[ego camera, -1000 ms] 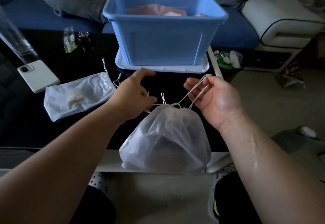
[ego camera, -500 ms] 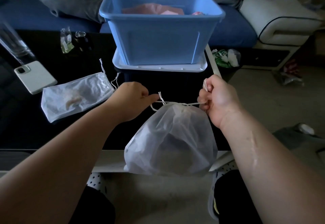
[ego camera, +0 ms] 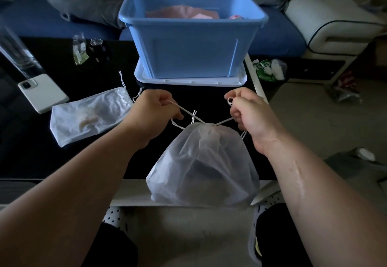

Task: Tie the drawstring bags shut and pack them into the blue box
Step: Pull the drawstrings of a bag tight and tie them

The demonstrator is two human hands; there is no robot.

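Drawstring bag (ego camera: pixel 203 166) of translucent white film, neck gathered shut, at the near edge of the black tabletop (ego camera: pixel 52 162), its lower part overlapping the tabletop's pale near rim. Dark contents show dimly through the film. Whether the bag rests on the rim or hangs from its cords cannot be told. The bag lies between and below the two hands, nearer the person than either. Left hand (ego camera: pixel 155 116) — fingers curled round the left cord (ego camera: pixel 184 110) — sits above and to the left of the neck. Right hand (ego camera: pixel 251 116), fingers likewise curled round the right cord (ego camera: pixel 223 121), sits above and to the right, with a small loop of cord standing out above the fist. Both cords run straight from the gathered neck to the fists, forming a shallow V; a short knotted cord end stands up just left of the neck. Beyond the hands, toward the far edge of the tabletop, the blue box (ego camera: pixel 192 53) stands open on a pale lid (ego camera: pixel 188 82), with pink items (ego camera: pixel 182 12) visible inside. A second bag (ego camera: pixel 90 116) lies flat on the tabletop to the left of the left hand, its mouth toward that hand and its own cords trailing loose. A white phone (ego camera: pixel 43 93) lies farther left — camera side up — near the left edge, beside a tall clear glass (ego camera: pixel 14 53). A small clear packet (ego camera: pixel 79 51) stands left of the box.
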